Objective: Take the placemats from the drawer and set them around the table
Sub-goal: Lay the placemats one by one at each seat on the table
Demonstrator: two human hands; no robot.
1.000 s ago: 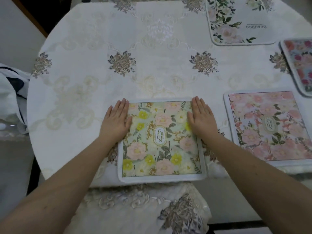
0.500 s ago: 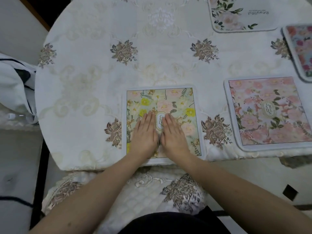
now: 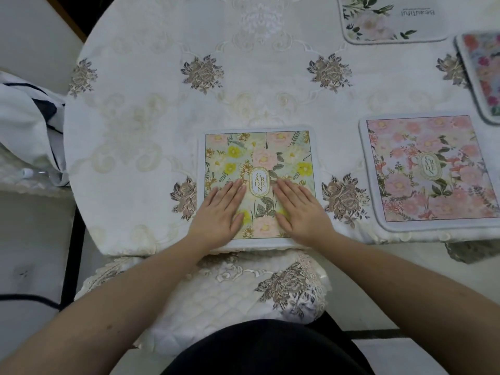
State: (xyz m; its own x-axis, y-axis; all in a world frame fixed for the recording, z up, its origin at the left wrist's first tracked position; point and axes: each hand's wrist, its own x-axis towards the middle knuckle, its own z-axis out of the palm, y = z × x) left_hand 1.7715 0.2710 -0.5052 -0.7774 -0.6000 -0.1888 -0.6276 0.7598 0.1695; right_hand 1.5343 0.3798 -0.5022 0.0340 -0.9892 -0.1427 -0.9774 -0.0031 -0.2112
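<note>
Both hands slid apart from the oval label, left hand, right hand, fingers flat, pressing yellow-green placemat

The supporting surface is a round table covered by a white embroidered tablecloth with grey-brown flower motifs, its hem hanging over the near edge. Four placemats lie flat on the cloth: a green-yellow floral placemat at the near edge, a pink floral placemat near it on the right, a white placemat with green leaves at the far right and a red-flowered placemat cut off by the right border. The four are apart from one another.
</note>
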